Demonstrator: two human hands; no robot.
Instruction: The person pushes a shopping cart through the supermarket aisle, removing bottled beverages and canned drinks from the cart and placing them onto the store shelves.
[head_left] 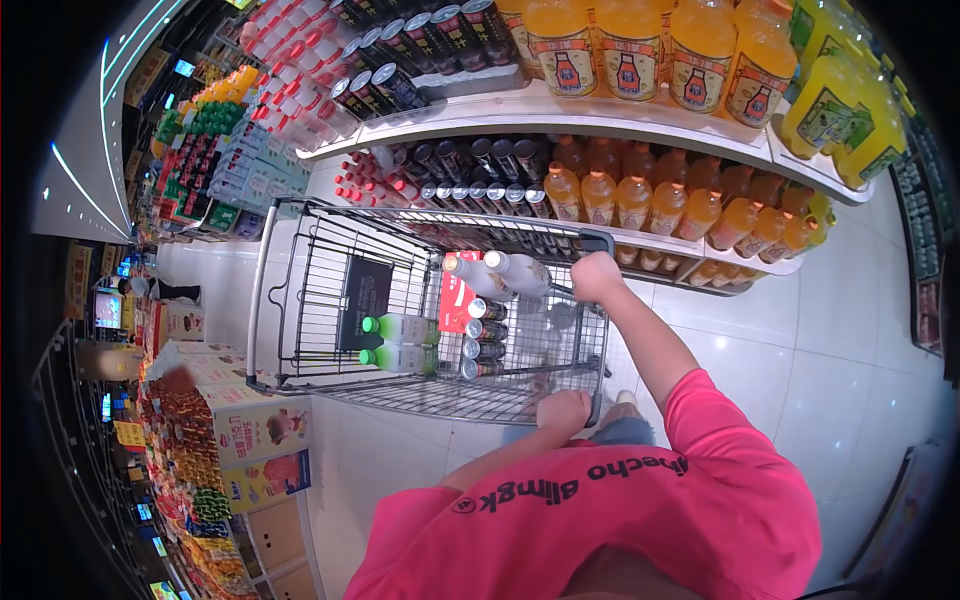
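The view is turned sideways, and a wire shopping cart (290, 388) stretches away from me. My right hand (596, 276) is closed around the cart's handle near its grey corner piece (597, 242). At the other end of the handle my left hand (565, 411) is curled shut on it, its fingers partly hidden. Inside the basket lie two green-capped bottles (402, 328), a row of several dark cans (486, 329) and two pale bottles (517, 270). Beside the pale bottles is a red printed panel (455, 300). A black panel (365, 302) stands farther forward.
Shelves (480, 108) along my right hold orange drink bottles (563, 50), dark cans (490, 30) and yellow-green bottles (840, 120). Snack displays with printed boxes (262, 430) line my left. Tiled floor (215, 275) runs ahead, with a person (165, 289) farther off.
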